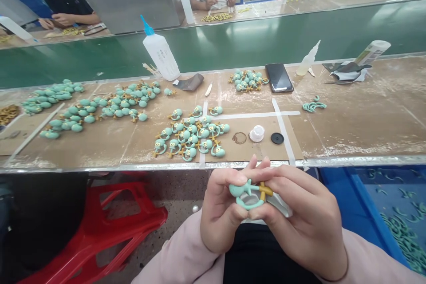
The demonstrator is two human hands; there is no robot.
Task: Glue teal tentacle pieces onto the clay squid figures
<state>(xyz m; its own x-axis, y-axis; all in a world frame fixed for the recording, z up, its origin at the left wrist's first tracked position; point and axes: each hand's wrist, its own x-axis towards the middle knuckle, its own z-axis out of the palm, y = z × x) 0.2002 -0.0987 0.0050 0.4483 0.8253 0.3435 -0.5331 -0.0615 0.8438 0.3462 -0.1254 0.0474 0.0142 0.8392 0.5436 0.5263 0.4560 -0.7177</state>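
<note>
Pressing a teal toy figure (244, 190) together just below the near edge of the worktable (349, 128), a person is clamping the left hand (221, 206) on its rounded head, fingers closed, while the right hand (306, 222) is pinching its mustard-yellow cross piece (266, 191) and a curved teal arm (249, 205) beneath. The fitting step appears to be under way, the arm not yet looking seated. The next move is likely calling for a firm, square push before the toy is joining the finished figures (191, 135) lying on the table beyond.
</note>
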